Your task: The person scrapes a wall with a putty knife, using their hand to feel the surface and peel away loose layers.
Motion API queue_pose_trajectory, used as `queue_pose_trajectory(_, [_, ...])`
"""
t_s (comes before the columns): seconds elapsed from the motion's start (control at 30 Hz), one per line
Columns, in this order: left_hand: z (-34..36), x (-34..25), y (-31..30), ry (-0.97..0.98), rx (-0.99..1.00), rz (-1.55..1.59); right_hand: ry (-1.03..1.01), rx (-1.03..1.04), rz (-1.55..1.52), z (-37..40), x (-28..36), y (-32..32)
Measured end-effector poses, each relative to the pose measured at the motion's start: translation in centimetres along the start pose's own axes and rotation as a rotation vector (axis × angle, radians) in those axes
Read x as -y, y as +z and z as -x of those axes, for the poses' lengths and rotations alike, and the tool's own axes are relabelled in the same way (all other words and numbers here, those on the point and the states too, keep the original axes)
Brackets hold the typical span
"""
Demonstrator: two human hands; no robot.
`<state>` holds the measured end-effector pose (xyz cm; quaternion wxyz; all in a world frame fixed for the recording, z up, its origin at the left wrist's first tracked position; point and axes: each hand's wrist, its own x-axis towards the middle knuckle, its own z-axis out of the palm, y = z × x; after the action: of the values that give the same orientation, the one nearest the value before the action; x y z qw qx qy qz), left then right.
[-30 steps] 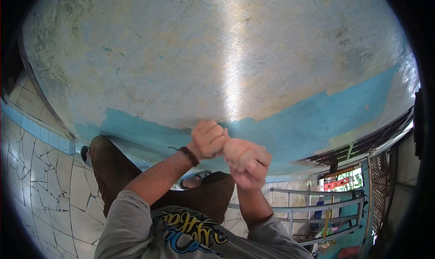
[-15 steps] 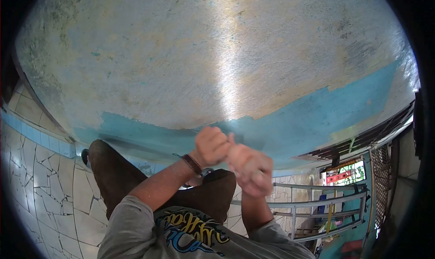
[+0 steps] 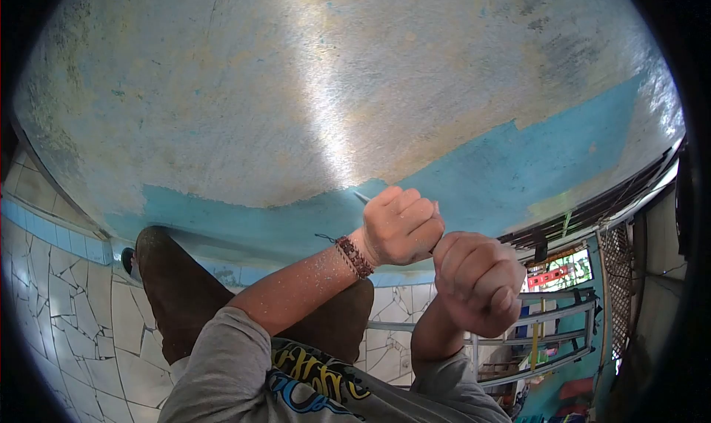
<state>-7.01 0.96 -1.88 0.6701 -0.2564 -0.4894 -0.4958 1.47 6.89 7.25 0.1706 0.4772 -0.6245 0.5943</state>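
My left hand (image 3: pixel 404 225) is closed in a fist around a thin metal tool (image 3: pixel 361 196). Only its pale, pointed tip shows, touching or very near the wall at the edge of the blue paint. Beside it my right hand (image 3: pixel 480 282) is also clenched. A dark sliver between the two fists lines up with the tip and seems to be the same tool's handle; the rest is hidden in my fingers. The wall (image 3: pixel 222 105) is bare, mottled grey-yellow above, with blue paint (image 3: pixel 548 156) along its lower part. Pale specks cover my left forearm.
My bent knees (image 3: pixel 178 290) are close to the wall. Broken-tile flooring (image 3: pixel 81 304) lies at the left. A metal frame with rails (image 3: pixel 548 364) stands at the right, near a slatted window opening (image 3: pixel 592 216) and a lattice panel (image 3: pixel 616 290).
Both fists have moved right and slightly apart in view, and the pointed tip now shows beyond my left hand. The view has also shifted slightly.
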Motion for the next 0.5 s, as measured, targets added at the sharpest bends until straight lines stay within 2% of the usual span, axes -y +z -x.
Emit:
queue_pose_trajectory(0.07, [0.5,1.3,0.2,0.041,-0.005,-0.075,-0.041,0.097,-0.051,-0.6,-1.2,-1.2])
queue_pose_trajectory(0.17, [1.5,1.5,0.1,0.008,0.005,-0.118,0.053,-0.027,-0.153,0.0,-2.9,-1.8])
queue_pose_trajectory(0.2, [1.3,1.5,-0.2,-0.007,0.012,-0.124,0.054,0.006,-0.11,0.0,-2.6,-1.7])
queue_pose_trajectory(0.33, [-0.8,1.2,0.7,0.066,0.018,-0.09,-0.08,0.059,-0.218,-1.4,-0.9,-2.3])
queue_pose_trajectory(0.43, [-0.6,1.5,0.5,0.035,0.077,-0.123,-0.008,-0.054,-0.273,-0.9,-1.8,-2.4])
queue_pose_trajectory(0.5, [1.5,1.7,-0.6,-0.028,0.097,-0.153,0.034,-0.043,-0.213,-0.3,-2.6,-2.2])
